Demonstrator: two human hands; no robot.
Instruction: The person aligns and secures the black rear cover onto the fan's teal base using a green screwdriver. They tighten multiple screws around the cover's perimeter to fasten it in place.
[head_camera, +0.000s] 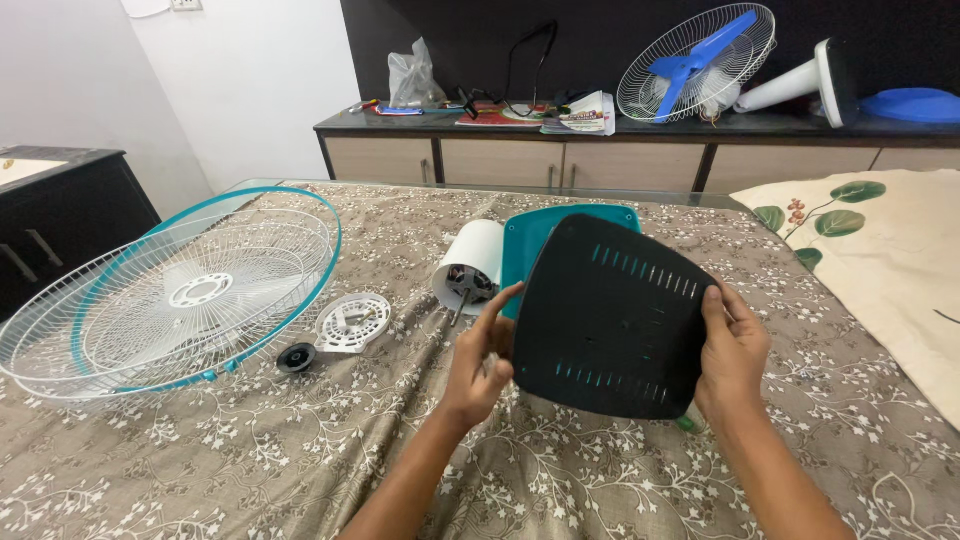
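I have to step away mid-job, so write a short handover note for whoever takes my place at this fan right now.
Left hand: fingers on the left edge of the black slotted base plate. Right hand: grips its right edge. Plate is held up, tilted, above the bed.
Behind it: teal fan base and white motor housing, shaft end facing you.
Left on the bed: stacked fan grilles with teal rim, a round white cover, a black knob.
Done: fan lies in separate parts, base plate is off.
Left: every part is loose; nothing is joined. No blade visible on the bed.
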